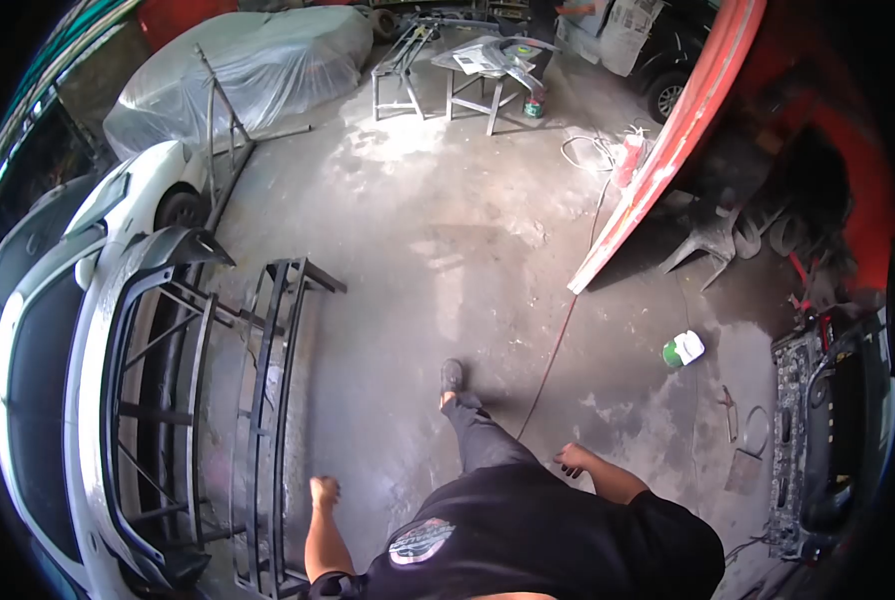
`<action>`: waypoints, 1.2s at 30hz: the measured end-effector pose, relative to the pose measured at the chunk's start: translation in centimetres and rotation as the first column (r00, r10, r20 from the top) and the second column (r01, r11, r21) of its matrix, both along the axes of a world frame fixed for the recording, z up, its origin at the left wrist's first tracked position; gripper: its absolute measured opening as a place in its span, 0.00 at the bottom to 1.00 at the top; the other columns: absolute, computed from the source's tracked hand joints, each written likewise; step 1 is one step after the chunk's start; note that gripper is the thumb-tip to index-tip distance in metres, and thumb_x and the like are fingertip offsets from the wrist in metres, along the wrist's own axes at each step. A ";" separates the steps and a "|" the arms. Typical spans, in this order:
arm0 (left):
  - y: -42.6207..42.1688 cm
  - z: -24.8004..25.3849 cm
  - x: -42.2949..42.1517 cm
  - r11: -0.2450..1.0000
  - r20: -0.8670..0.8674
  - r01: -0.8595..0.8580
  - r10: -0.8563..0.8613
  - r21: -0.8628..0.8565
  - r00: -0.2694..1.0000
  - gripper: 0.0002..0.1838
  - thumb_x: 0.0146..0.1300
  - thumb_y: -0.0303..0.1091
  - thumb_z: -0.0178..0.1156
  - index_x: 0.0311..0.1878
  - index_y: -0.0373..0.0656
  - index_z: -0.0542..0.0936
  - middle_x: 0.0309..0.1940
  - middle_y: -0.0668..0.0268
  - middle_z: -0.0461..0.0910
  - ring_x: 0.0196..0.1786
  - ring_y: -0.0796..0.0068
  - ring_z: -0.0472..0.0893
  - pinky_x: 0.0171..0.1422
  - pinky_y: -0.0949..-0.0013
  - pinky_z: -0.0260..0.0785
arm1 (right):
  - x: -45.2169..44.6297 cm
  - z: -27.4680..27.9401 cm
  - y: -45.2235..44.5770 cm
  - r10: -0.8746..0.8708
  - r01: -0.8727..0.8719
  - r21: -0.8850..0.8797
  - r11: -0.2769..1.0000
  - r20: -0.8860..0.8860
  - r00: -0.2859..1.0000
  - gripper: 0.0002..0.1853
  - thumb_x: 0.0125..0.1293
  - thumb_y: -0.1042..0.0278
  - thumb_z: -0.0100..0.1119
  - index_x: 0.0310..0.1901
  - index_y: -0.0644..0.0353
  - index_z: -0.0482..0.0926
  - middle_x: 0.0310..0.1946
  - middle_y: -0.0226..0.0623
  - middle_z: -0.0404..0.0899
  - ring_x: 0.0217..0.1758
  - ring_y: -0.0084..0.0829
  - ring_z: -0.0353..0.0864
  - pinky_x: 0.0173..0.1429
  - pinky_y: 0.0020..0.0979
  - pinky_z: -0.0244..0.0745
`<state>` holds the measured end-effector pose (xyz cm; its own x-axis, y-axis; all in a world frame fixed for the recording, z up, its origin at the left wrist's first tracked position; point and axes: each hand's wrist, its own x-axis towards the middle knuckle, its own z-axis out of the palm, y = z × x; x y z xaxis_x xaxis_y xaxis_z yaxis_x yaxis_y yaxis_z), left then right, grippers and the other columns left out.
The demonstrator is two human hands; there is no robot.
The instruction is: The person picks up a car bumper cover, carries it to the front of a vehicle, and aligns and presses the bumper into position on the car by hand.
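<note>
My left hand (pixel 325 491) hangs low on the left, beside a dark metal frame stand (pixel 278 400), not touching it. Its fingers look curled, but whether they hold anything is too small to tell. On the right, my right hand (pixel 572 460) is over the grey floor beside my leg, its fingers bent and nothing visible in them. One shoe (pixel 452 376) is on the concrete ahead of my body. A thin dark red hose (pixel 550 374) runs along the floor between that shoe and my right hand.
A car bumper (pixel 93 380) on a rack lines the left, below a plastic-covered car (pixel 258 70). Work stands (pixel 488 100) stand at the back. A red post (pixel 668 160), a green-and-white bucket (pixel 683 349) and car parts (pixel 796 430) are on the right.
</note>
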<state>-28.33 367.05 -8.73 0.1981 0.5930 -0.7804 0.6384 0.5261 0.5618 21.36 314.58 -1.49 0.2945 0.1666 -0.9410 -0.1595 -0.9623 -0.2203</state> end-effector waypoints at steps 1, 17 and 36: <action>4.5 2.1 4.4 0.973 -0.038 -0.067 0.077 0.221 0.996 0.11 0.67 0.37 0.58 0.42 0.38 0.81 0.28 0.59 0.81 0.22 0.62 0.81 0.22 0.60 0.74 | 2.0 -0.7 3.6 0.026 -0.026 0.018 1.000 -0.029 0.999 0.22 0.69 0.56 0.62 0.60 0.55 0.83 0.44 0.48 0.87 0.37 0.40 0.90 0.38 0.44 0.89; 29.7 -1.5 36.2 0.891 -0.106 0.453 -0.448 0.024 0.888 0.19 0.69 0.34 0.59 0.59 0.33 0.79 0.42 0.53 0.86 0.36 0.57 0.85 0.42 0.58 0.80 | 47.9 10.0 74.2 0.102 -0.273 0.498 0.823 0.343 0.934 0.24 0.70 0.56 0.61 0.64 0.58 0.79 0.46 0.45 0.87 0.39 0.35 0.88 0.35 0.37 0.87; 113.7 20.4 109.4 0.808 0.314 0.175 -0.405 0.563 0.859 0.17 0.67 0.34 0.60 0.51 0.32 0.85 0.37 0.59 0.87 0.37 0.71 0.85 0.40 0.69 0.78 | 79.7 -3.7 107.1 -0.100 0.100 0.020 0.995 0.028 0.995 0.24 0.69 0.60 0.61 0.63 0.64 0.78 0.41 0.54 0.85 0.35 0.48 0.88 0.36 0.48 0.88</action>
<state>81.12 480.79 11.69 0.6500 0.7330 -0.2002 0.3695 -0.0747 0.9262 101.04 421.65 -5.22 0.3377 0.1524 -0.9289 -0.2482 -0.9375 -0.2440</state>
